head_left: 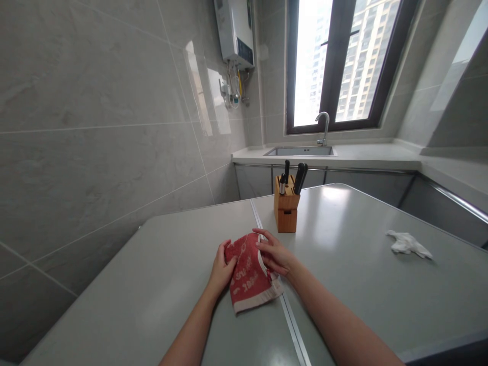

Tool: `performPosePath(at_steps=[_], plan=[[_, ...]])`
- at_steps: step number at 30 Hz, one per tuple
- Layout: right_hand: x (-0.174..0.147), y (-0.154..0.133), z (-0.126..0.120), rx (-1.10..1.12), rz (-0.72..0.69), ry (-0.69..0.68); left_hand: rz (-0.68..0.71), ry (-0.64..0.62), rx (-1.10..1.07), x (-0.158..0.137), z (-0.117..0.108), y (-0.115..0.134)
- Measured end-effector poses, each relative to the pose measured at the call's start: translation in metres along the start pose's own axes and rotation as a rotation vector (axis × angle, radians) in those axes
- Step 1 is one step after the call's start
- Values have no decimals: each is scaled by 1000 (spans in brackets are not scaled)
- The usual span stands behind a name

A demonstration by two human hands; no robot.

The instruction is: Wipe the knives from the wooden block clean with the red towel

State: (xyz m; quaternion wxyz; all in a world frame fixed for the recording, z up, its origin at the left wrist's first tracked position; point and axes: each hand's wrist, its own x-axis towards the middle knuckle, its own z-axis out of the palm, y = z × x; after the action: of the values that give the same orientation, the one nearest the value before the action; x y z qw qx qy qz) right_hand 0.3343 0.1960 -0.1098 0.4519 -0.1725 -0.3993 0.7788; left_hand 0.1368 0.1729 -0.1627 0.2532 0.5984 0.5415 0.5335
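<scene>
A red towel [249, 277] with pale lettering and a cream border lies partly folded on the table, across its metal seam. My left hand [222, 269] grips the towel's left edge, thumb on top and the other fingers around the side. On the right edge, my right hand [275, 254] has its fingers bent over the cream border, holding the cloth there. Parts of the fingers under the towel are hidden. Just beyond the towel stands a wooden knife block [287, 213] with several black-handled tools in it.
The pale table [171, 264] has a metal strip [292, 325] running through it. A crumpled white cloth or tissue [407, 244] lies at the right. Behind are a counter with a sink [301, 151] and a faucet [325, 127]. A tiled wall [114, 168] borders the left.
</scene>
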Motion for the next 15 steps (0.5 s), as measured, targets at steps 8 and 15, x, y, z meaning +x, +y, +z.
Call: performPosePath(at_steps=[8,15], plan=[[9,2,-19,-315,-77,252,-2,-10,39,1,0,-8],[16,9,-35,-965,-252,427,20,-10,26,0,1,-7]])
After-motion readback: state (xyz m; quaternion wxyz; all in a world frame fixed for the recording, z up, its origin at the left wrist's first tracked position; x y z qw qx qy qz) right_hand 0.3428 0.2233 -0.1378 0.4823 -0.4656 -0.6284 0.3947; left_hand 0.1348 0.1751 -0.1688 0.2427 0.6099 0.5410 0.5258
